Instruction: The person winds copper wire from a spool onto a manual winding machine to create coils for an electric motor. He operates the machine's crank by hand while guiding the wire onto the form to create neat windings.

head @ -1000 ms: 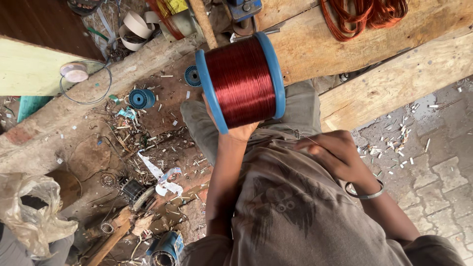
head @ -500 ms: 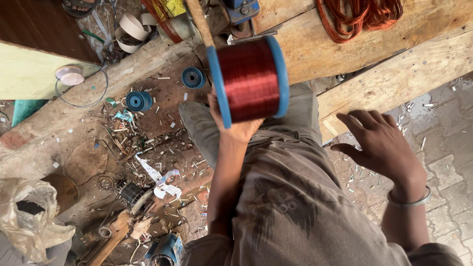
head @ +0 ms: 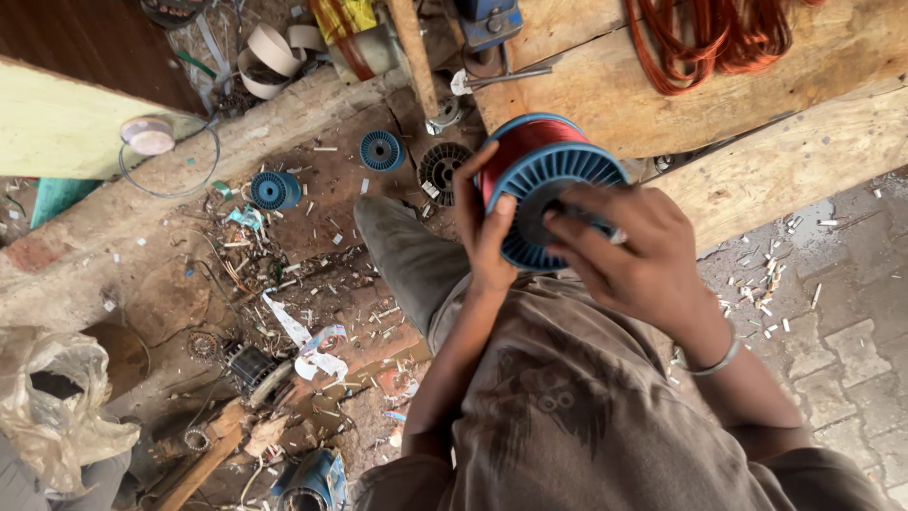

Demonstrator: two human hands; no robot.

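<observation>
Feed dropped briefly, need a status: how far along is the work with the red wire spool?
Done: the spool is lifted off the ground, blue flange toward the camera. In hand: the left hand holds its rim; the right hand fingers the flange hub. Left: the red winding looks full, no strand drawn off; the orange coil on the plank lies untouched.

Scene is lit by soft, diffuse daylight; no hard shadows are cast. Brightest areas are found at upper right on the wooden planks point(head: 757, 123) and the paving point(head: 842, 284); a dim corner is noted at upper left. No glare is observed. Slight motion blur is seen on the right hand point(head: 634, 260). Wide-angle stretching is apparent toward the frame edges.
</observation>
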